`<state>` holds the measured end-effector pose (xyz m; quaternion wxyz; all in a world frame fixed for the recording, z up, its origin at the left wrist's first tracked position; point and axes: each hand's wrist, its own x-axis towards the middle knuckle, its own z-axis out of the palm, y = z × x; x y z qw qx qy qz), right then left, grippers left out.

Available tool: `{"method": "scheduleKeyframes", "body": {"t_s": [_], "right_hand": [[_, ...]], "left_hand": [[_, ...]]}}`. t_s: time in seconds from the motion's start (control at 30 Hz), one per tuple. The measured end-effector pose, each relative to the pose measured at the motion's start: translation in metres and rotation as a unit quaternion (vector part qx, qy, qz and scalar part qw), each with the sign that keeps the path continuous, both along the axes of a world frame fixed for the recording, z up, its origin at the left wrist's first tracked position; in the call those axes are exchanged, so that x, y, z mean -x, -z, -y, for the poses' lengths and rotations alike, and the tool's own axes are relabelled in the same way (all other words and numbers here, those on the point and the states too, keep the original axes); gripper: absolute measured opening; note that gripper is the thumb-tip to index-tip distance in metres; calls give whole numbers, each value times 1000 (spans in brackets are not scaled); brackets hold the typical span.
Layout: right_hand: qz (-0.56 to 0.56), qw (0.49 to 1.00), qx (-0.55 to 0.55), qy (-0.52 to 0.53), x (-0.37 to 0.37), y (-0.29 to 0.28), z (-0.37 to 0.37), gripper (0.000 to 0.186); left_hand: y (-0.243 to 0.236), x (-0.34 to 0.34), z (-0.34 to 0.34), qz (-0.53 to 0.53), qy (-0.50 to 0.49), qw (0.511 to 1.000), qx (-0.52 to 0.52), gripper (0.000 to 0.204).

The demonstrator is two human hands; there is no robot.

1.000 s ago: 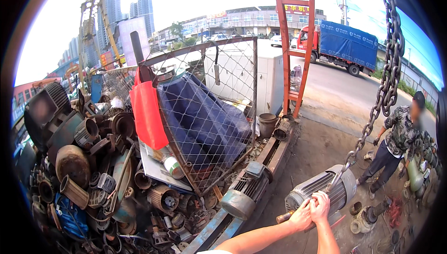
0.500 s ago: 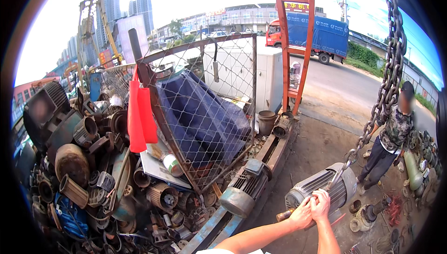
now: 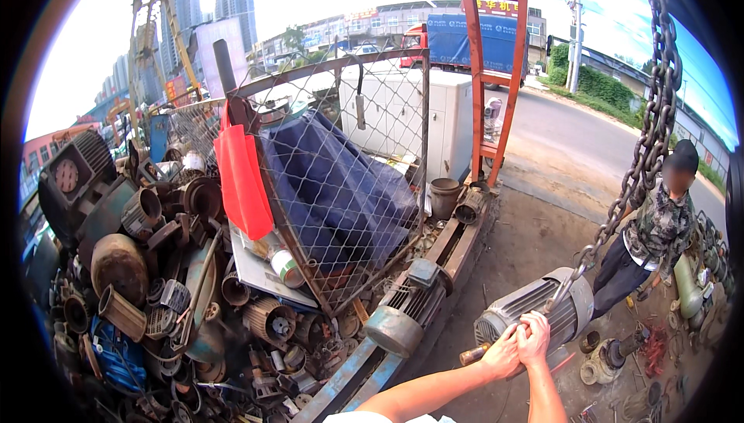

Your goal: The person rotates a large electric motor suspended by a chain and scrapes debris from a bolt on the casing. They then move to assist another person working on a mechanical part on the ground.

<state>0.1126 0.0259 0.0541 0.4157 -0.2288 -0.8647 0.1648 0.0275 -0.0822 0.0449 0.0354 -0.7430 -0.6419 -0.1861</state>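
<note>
A grey finned electric motor [image 3: 546, 303] hangs tilted on a heavy chain [image 3: 657, 105]. Directly in front of it, my left hand [image 3: 504, 353] and my right hand [image 3: 535, 338] are closed and pressed together, the right one overlapping the left's fingers. What lies inside them is hidden. A short brown cylindrical stub [image 3: 473, 355] pokes out to the left beside my left hand. Whether it is gripped or belongs to the motor, I cannot tell. Just above my right hand, the chain's lower end meets the motor.
Scrap motors and metal parts [image 3: 120, 268] heap up at left. A mesh gate [image 3: 364, 183] carries a red bag [image 3: 242, 183]. Another motor [image 3: 407, 314] rests on a steel rail [image 3: 457, 245]. At right, a person [image 3: 659, 229] stands near castings [image 3: 608, 361] on the ground.
The person at right has bent and shifted closer to the motor. Out on the road, the blue-covered truck has moved left. The red bag has swung. My hands stay in place.
</note>
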Motion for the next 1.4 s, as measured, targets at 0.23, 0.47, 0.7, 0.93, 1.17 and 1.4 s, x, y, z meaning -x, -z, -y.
{"method": "scheduleKeyframes", "body": {"t_s": [0.23,0.47,0.7,0.93,1.17,1.4], "right_hand": [[-2,1000,-3,-8,2,2,-2,22],[0,1000,1,-5,1,2,-2,22],[0,1000,-1,-10,4,2,-3,22],[8,1000,8,-8,4,-6,-4,19],[41,999,33,-1,4,-8,-1,21],[45,998,33,-12,-1,-4,-3,20]], "left_hand": [[3,1,-1,4,0,1000,4,75],[-13,0,4,18,1,999,31,76],[-4,1,1,10,-6,1000,29,76],[-8,3,-3,22,-4,999,23,78],[14,-1,-12,-36,-24,999,6,82],[31,-7,-13,-7,-20,998,-60,74]]}}
